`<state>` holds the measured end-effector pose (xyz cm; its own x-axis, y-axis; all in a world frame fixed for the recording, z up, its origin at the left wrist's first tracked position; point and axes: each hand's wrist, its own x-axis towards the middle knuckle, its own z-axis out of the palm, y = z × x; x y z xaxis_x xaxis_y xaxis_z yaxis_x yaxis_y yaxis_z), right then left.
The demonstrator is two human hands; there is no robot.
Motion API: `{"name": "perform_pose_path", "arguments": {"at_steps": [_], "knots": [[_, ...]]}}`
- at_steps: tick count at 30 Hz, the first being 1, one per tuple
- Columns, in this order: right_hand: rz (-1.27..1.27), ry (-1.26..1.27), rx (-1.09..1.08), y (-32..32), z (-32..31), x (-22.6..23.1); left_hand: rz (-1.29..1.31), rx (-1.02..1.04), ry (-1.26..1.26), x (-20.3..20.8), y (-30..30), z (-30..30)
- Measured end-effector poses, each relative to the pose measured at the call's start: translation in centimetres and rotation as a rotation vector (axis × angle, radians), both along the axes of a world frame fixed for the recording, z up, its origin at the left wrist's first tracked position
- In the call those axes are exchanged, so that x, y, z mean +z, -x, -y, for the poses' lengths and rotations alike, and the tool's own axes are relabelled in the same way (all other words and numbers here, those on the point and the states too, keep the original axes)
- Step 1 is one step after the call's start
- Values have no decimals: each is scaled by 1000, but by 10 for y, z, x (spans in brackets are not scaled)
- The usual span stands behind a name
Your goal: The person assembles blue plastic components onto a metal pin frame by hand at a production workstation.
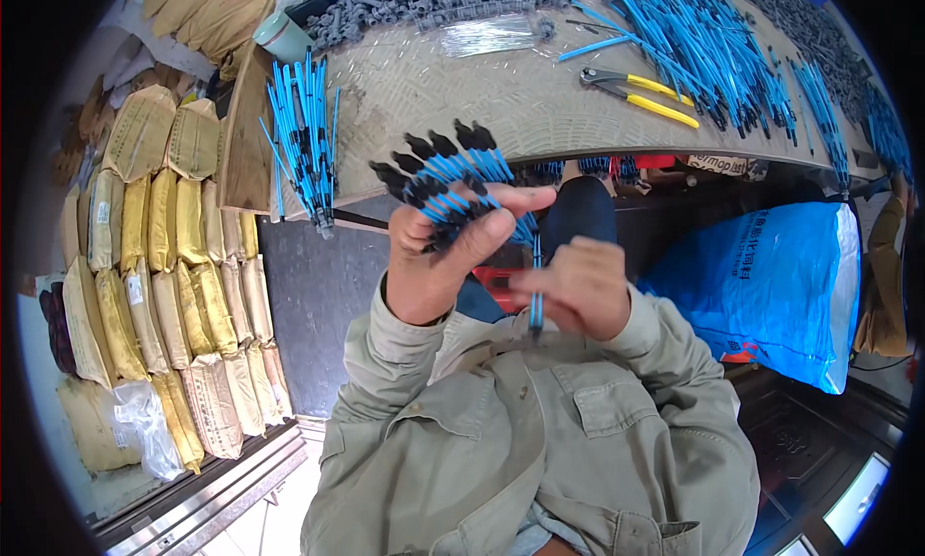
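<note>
Near the worktable (414,89), blue rods (489,164) fill left hand (438,267), beside right hand (584,281).

Pliers (661,110) and heaped grey parts (395,9) suggest a workshop.

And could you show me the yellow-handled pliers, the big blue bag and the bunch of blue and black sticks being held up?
Pliers (662,110): head view, on the nearer yellow handle.
Blue bag (771,296): head view, on its side.
Bunch of sticks (447,170): head view, on a blue stretch.
</note>
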<state>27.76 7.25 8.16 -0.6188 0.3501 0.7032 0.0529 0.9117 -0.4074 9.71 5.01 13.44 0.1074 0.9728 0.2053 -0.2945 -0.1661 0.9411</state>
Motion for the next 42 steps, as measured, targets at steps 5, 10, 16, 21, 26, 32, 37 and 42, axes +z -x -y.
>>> {"name": "perform_pose_path", "arguments": {"at_steps": [5,10,16,21,26,32,37,42], "knots": [[-347,255,-153,32,-11,12,126,48,16,-7,-6,6],[-571,495,-151,49,-7,0,6,123,-161,-25,1,0],[-120,716,101,6,-45,30,-216,268,-144,4,14,0],[-544,729,314,53,-97,10,-94,71,57,61,11,8],[-52,1219,673,75,-48,-82,-125,88,228,77,17,-5],[-354,1790,926,67,23,-63,-98,61,337,64,35,-30],[-180,1363,867,40,9,-101,-77,55,288,71,20,-29],[-99,694,658,42,-26,-39,-441,-608,1243,124,30,-12]]}}
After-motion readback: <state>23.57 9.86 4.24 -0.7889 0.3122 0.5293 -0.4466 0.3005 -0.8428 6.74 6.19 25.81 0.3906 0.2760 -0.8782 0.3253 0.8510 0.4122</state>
